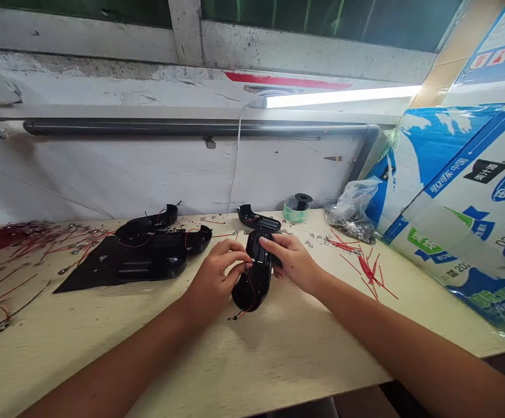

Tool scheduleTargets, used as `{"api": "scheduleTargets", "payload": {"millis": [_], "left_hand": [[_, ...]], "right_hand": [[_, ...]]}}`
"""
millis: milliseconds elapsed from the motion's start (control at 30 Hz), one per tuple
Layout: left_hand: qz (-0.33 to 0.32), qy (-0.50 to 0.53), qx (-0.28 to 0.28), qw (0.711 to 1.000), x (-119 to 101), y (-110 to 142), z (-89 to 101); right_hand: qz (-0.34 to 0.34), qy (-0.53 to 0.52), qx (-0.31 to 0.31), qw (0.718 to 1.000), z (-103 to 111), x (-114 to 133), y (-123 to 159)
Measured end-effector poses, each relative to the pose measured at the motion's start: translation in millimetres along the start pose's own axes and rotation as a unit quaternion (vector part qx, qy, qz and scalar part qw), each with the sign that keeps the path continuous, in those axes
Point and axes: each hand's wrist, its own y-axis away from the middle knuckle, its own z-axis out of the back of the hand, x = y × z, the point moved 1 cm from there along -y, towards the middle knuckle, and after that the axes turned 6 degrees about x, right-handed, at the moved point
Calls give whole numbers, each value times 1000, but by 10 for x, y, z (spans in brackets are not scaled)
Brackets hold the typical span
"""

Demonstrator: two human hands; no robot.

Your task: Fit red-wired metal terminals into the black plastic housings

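Note:
My right hand (295,261) grips a black plastic housing (252,290) by its upper part, the thumb on top and the fingers mostly hidden behind it. The housing is tilted upward over the table and has a hollow, slot-like compartment near its top. A thin red and black wire (249,278) runs along its rounded lower half, with loose ends below. My left hand (220,268) is closed in a pinch on this wire near the middle of the housing, by a small shiny metal bit. Its fingertips partly hide the exact grip.
More black housings (165,252) lie on a black sheet (87,270) at left, another (259,220) behind my hands. Red wires (368,267) are scattered right, more (8,238) far left. Tape roll (295,210), bag of metal parts (352,215) and blue-white carton (465,203) stand along back and right.

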Motion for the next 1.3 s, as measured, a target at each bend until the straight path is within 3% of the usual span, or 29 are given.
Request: {"api": "scheduleTargets", "payload": {"millis": [200, 400, 567, 700, 900, 1133, 1300], "left_hand": [[22, 27, 31, 999, 18, -4, -13], [27, 48, 76, 996, -23, 5, -3], [41, 60, 45, 996, 64, 11, -35], [12, 59, 25, 998, 111, 15, -74], [58, 33, 30, 997, 10, 26, -24], [80, 77, 69, 991, 10, 49, -41], [67, 56, 68, 994, -10, 31, -44]], "right_hand": [[5, 17, 10, 1000, 3, 11, 4], [-41, 9, 43, 998, 1, -3, 4], [-67, 23, 39, 997, 1, -14, 0], [-81, -10, 40, 996, 11, -47, -10], [-85, -35, 22, 996, 13, -50, -13], [-104, -14, 63, 992, -8, 24, 18], [-118, -63, 42, 990, -12, 54, 22]]}}
